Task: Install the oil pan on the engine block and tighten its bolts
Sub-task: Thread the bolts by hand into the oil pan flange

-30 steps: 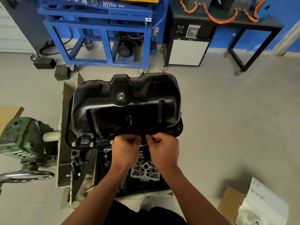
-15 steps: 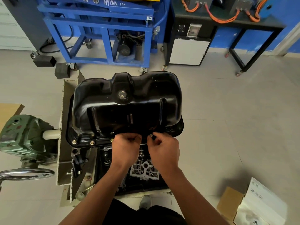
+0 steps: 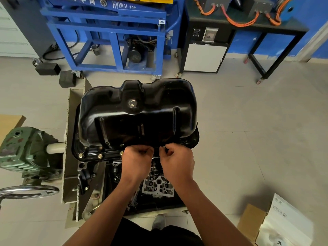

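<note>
At the near flange edge of the oil pan (image 3: 138, 118), the right hand (image 3: 177, 162) grip pinches a bolt (image 3: 164, 147). The left hand (image 3: 136, 162) grip is curled, and I cannot tell on what. Bare floor (image 3: 257, 130) lies to the right.

I log the oil pan (image 3: 138, 121) as pressed metal under glossy black paint, smooth and full of reflections. Each flange bolt (image 3: 100, 155) reads as bright yellowish metal; the drain plug (image 3: 132, 103) is shiny too. Gearbox (image 3: 23, 151): rough cast metal, green paint dull and chipped. Handwheel (image 3: 28, 190): polished chrome. Frame (image 3: 115, 43): blue-painted metal, semi-gloss. Floor (image 3: 257, 148): pale smooth tile, low sheen. Cardboard box (image 3: 250, 222): matt brown.
</note>
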